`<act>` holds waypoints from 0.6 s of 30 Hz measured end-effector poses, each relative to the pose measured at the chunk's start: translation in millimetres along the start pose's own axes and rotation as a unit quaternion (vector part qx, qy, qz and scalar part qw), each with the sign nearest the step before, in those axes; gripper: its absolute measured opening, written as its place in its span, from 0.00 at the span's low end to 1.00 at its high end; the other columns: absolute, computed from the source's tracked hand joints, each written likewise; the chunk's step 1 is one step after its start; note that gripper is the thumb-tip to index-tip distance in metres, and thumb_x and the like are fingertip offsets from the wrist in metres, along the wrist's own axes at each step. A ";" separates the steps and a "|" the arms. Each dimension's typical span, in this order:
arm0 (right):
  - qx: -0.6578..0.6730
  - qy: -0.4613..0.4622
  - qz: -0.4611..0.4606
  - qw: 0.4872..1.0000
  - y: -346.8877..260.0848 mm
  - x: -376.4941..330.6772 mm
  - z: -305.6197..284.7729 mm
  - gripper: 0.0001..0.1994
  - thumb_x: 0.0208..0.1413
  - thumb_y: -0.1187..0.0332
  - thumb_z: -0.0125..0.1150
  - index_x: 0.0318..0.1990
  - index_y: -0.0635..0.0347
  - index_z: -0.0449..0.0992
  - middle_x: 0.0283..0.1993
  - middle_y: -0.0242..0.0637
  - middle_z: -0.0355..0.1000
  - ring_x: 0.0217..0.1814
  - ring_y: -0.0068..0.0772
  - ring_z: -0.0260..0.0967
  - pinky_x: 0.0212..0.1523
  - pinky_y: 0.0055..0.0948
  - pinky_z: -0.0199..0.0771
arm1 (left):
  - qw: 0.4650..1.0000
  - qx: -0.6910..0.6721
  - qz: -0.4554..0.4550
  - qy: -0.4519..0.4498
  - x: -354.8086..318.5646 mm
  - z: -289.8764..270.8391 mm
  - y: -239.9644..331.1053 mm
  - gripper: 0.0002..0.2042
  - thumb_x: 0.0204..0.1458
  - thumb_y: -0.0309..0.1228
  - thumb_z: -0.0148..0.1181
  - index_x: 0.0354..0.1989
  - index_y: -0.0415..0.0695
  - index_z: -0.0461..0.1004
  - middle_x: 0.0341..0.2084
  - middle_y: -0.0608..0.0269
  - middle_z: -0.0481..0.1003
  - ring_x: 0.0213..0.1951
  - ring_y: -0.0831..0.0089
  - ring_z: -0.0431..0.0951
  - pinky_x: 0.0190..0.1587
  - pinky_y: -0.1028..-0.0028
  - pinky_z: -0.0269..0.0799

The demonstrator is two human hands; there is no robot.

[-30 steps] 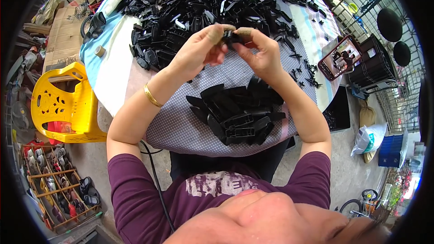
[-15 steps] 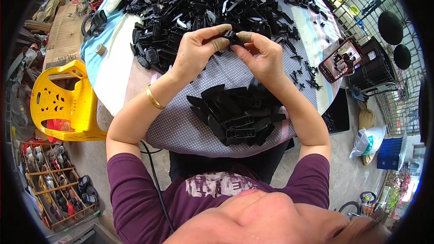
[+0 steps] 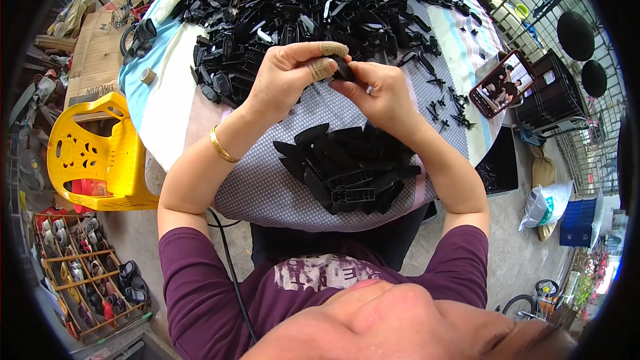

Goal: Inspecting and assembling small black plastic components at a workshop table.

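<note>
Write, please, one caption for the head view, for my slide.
Left hand and right hand hold a black part over a cloth-covered table heaped with black pieces.

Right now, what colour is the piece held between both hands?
The held piece is black, shown best in the head view.

Bright light; glints on black pile; right edge washed out; fisheye bending.

A cloth with small dots and pale stripes covers the counter. A big heap of black parts fills the far side. A smaller heap of black parts sits by the near edge. Tiny black bits lie scattered on the right, and a little tan roll sits on the left.
</note>
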State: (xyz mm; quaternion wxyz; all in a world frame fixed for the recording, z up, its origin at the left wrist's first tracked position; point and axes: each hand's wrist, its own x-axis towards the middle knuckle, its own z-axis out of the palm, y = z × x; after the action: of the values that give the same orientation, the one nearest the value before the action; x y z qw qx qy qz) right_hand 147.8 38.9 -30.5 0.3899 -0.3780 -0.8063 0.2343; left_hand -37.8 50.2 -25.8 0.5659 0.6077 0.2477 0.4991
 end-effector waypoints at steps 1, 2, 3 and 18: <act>-0.029 0.012 -0.028 0.999 -1.2 -0.5 -1.0 0.11 0.48 0.68 0.65 0.34 0.66 0.75 0.23 0.32 0.71 0.22 0.17 0.63 0.24 0.20 0.64 | 1.000 -0.001 0.000 -0.001 0.5 -0.3 1.0 0.12 0.50 0.21 0.56 0.45 0.36 0.74 0.37 0.57 0.77 0.40 0.74 0.76 0.46 0.78 0.71; -0.030 0.013 -0.028 0.999 -2.0 0.3 -3.8 0.11 0.48 0.68 0.65 0.34 0.66 0.75 0.23 0.32 0.71 0.22 0.17 0.63 0.24 0.20 0.64 | 1.000 -0.015 -0.010 -0.003 0.9 -0.9 2.1 0.12 0.50 0.20 0.57 0.44 0.36 0.74 0.36 0.58 0.77 0.39 0.75 0.76 0.45 0.79 0.72; -0.059 -0.027 -0.024 0.998 -2.3 2.3 -8.2 0.11 0.48 0.67 0.64 0.34 0.67 0.75 0.24 0.33 0.72 0.23 0.18 0.64 0.25 0.20 0.65 | 0.999 -0.028 -0.020 -0.004 1.4 -0.8 3.4 0.12 0.49 0.19 0.57 0.43 0.35 0.75 0.35 0.60 0.77 0.38 0.76 0.76 0.44 0.80 0.72; -0.406 -0.007 0.215 0.888 124.3 12.6 -96.4 0.18 0.40 0.63 0.62 0.42 0.56 0.75 0.33 0.44 0.74 0.36 0.44 0.72 0.39 0.34 0.71 | 0.736 0.653 0.139 -0.114 29.5 21.1 -32.1 0.12 0.44 0.28 0.61 0.40 0.43 0.75 0.38 0.59 0.69 0.41 0.64 0.67 0.44 0.68 0.68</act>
State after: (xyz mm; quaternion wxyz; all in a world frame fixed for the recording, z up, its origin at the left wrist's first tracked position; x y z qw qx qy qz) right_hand 273.4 132.1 -51.9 0.1368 -0.6658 -0.7327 -0.0333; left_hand 0.6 74.1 -43.2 -0.0217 0.9080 0.3593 0.2145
